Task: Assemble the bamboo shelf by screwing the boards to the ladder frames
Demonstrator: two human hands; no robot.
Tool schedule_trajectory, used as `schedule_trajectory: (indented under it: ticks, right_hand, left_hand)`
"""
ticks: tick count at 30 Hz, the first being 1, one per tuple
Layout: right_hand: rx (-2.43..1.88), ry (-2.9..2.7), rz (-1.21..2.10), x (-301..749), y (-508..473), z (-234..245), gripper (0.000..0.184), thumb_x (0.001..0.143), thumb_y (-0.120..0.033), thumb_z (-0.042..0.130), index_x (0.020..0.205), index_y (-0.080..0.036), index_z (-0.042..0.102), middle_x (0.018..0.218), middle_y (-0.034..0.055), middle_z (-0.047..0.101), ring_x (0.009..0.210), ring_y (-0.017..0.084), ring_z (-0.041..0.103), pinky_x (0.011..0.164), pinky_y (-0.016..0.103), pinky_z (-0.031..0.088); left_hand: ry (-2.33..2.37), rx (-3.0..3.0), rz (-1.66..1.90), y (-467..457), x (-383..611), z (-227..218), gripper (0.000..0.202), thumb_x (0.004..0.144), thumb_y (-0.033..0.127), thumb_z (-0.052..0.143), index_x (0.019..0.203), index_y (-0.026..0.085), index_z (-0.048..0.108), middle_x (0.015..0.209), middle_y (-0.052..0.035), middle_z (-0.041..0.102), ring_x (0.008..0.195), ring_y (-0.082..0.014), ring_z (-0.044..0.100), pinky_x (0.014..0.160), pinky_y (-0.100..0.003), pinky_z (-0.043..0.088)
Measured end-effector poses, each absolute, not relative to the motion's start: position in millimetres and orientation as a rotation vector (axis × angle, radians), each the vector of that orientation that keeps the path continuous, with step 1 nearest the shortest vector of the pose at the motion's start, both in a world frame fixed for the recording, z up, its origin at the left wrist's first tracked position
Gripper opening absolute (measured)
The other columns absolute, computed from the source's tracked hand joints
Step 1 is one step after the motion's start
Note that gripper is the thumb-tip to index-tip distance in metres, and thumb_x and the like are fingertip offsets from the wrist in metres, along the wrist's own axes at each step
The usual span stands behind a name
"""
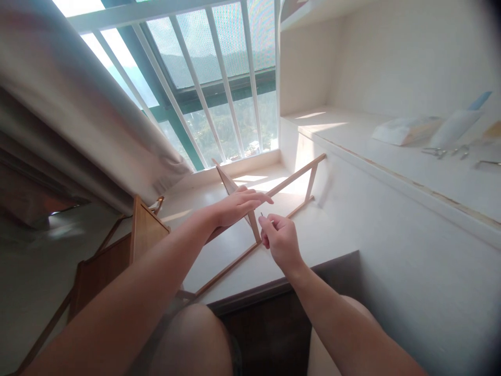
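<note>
A wooden frame [230, 268] sits on a white ledge [324, 224], mid-view, with a barred window [219, 117] at 11 o'clock.
The left hand [239, 203] lies on the frame's slanting rail [295, 178], fingers nearly straight and a little apart. The right hand [281, 237], just toward 5 o'clock, has curled fingers pinching a thin grey piece [262, 214].

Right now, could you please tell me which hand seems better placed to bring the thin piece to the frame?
Probably the right hand: it pinches the thin piece close to the frame, while the left hand lies palm down over the frame.
</note>
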State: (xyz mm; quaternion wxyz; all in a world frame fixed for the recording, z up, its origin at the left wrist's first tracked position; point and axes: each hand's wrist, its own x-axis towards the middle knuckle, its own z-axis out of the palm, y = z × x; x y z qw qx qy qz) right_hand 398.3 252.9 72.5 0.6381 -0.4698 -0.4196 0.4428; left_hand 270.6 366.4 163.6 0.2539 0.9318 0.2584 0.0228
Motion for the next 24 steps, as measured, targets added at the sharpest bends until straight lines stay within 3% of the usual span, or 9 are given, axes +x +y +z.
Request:
schedule_trajectory:
  ticks: [6, 8, 12, 15, 18, 24]
  right_hand:
    - [-1.222, -1.286, 0.572, 411, 246, 71, 0.042, 0.095, -0.033, 0.057, 0.059, -0.02, 0.041, 0.05, -0.0071, 0.033, 0.049, 0.009, 0.033, 0.052, 0.028, 0.03]
    - [-1.206, -1.344, 0.47, 416, 249, 69, 0.037, 0.096, -0.03, 0.056, 0.062, -0.02, 0.044, 0.055, -0.0057, 0.039, 0.053, 0.011, 0.038, 0.056, 0.028, 0.035]
    - [-1.102, -1.413, 0.341, 422, 256, 65, 0.026, 0.098, -0.028, 0.053, 0.073, -0.02, 0.054, 0.089, 0.005, 0.061, 0.078, 0.017, 0.056, 0.065, 0.031, 0.046]
    - [-1.054, -1.424, 0.297, 424, 260, 64, 0.02, 0.097, -0.029, 0.055, 0.08, -0.021, 0.06, 0.116, 0.0101, 0.06, 0.097, 0.021, 0.059, 0.072, 0.034, 0.052]
    - [-1.007, -1.482, 0.313, 425, 262, 64, 0.018, 0.098, -0.028, 0.054, 0.084, -0.021, 0.062, 0.134, 0.0096, 0.056, 0.106, 0.023, 0.059, 0.082, 0.038, 0.055]
    - [-0.994, -1.523, 0.391, 424, 267, 64, 0.019, 0.1, -0.029, 0.052, 0.085, -0.021, 0.061, 0.148, 0.0092, 0.05, 0.1, 0.02, 0.063, 0.083, 0.038, 0.056]
  left_hand:
    - [0.7, 2.517, 0.087, 367, 269, 162, 0.046, 0.105, 0.044, 0.028, 0.138, 0.034, 0.057, 0.137, -0.0004, 0.058, 0.121, -0.0256, 0.042, 0.113, -0.043, 0.026]
    - [0.718, 2.498, 0.119, 367, 269, 163, 0.049, 0.104, 0.048, 0.029, 0.146, 0.033, 0.05, 0.136, -0.0031, 0.058, 0.123, -0.027, 0.042, 0.113, -0.045, 0.027]
    - [0.759, 2.452, 0.155, 366, 269, 165, 0.058, 0.103, 0.054, 0.029, 0.156, 0.028, 0.034, 0.116, -0.0076, 0.062, 0.115, -0.0265, 0.05, 0.106, -0.045, 0.037]
    - [0.777, 2.45, 0.181, 366, 267, 167, 0.058, 0.104, 0.052, 0.028, 0.156, 0.027, 0.035, 0.117, -0.0083, 0.061, 0.113, -0.0254, 0.052, 0.105, -0.045, 0.038]
    - [0.818, 2.441, 0.213, 367, 265, 167, 0.057, 0.104, 0.051, 0.026, 0.155, 0.026, 0.036, 0.115, -0.0086, 0.062, 0.115, -0.0252, 0.053, 0.106, -0.046, 0.04]
    - [0.853, 2.452, 0.25, 370, 263, 171, 0.056, 0.104, 0.052, 0.026, 0.15, 0.024, 0.044, 0.143, -0.0089, 0.055, 0.133, -0.0252, 0.045, 0.116, -0.044, 0.033]
